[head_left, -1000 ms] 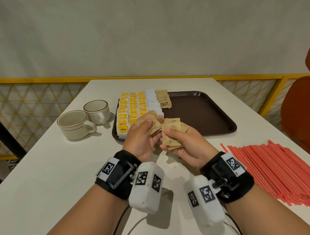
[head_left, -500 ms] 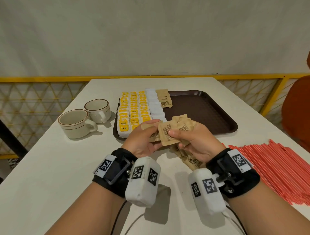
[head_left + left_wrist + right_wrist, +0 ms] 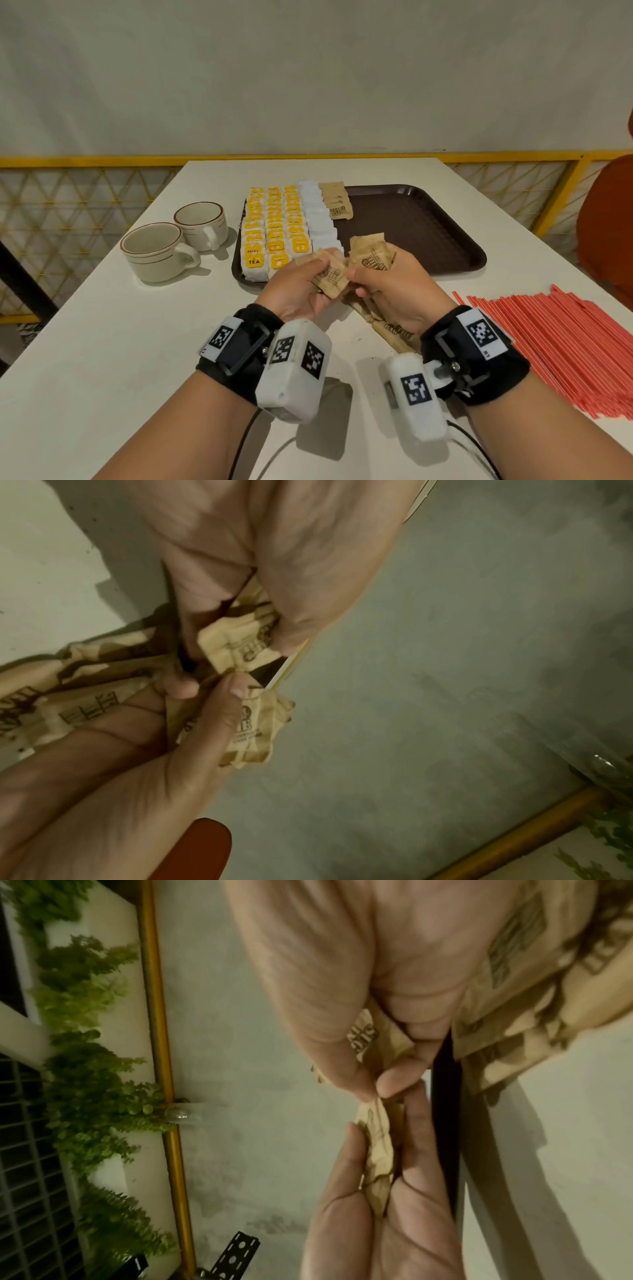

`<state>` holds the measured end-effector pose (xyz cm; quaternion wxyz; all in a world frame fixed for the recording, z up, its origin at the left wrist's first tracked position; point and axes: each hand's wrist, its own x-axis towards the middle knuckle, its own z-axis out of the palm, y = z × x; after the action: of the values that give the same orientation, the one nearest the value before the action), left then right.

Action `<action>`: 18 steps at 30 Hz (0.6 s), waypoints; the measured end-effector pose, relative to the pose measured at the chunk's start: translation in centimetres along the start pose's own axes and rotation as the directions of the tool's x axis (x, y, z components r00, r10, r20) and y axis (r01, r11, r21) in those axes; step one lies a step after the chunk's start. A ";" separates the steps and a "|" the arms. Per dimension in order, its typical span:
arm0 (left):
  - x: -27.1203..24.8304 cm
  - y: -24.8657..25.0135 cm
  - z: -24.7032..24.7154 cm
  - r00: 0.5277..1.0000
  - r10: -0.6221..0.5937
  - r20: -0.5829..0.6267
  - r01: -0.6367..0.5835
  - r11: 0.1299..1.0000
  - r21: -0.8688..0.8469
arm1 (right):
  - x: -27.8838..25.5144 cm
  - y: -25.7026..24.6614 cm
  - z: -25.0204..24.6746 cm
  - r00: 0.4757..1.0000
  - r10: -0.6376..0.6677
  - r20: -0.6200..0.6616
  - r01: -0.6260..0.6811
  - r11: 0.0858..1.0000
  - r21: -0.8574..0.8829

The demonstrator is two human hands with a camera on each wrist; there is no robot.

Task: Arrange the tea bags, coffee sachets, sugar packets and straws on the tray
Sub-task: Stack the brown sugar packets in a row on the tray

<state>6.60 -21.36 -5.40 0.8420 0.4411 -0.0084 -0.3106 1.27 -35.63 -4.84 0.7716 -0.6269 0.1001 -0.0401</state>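
Both hands meet just in front of the dark brown tray [image 3: 421, 226]. My left hand [image 3: 318, 272] holds a few crumpled brown sugar packets [image 3: 330, 277] in its palm, thumb on top. My right hand [image 3: 359, 279] pinches another bunch of brown packets [image 3: 371, 255] that stands up above its fingers. In the left wrist view the right thumb [image 3: 236, 688] presses a packet [image 3: 255, 723] close to the left hand's packet [image 3: 236, 647]. On the tray's left side lie rows of yellow tea bags [image 3: 274, 233], white sachets [image 3: 318, 219] and brown packets [image 3: 337, 205].
More brown packets [image 3: 387, 327] lie on the white table under my right wrist. A wide sheet of red straws [image 3: 565, 339] covers the table at the right. Two cream cups [image 3: 157, 250] [image 3: 202, 222] stand left of the tray. An orange chair [image 3: 606, 222] is at the far right.
Both hands have stayed together, shuffling the brown packets between them. My right hand has risen, and a pile of packets now shows on the table beneath it.
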 end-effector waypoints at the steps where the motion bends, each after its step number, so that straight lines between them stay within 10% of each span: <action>1: 0.1 0.1 0.0 0.999 0.041 -0.010 -0.041 0.999 -0.023 | 0.0 0.0 0.0 1.000 -0.005 0.010 0.005 1.000 -0.008; 18: -1.0 0.8 0.2 0.950 -0.304 0.071 0.294 0.947 0.126 | -1.1 -2.0 -1.3 0.988 -0.042 0.152 0.096 0.925 -0.368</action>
<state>6.15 -20.61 -4.38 0.7572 0.4703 0.0034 -0.4532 0.11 -37.07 -2.99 0.6413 -0.7667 0.0289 -0.0032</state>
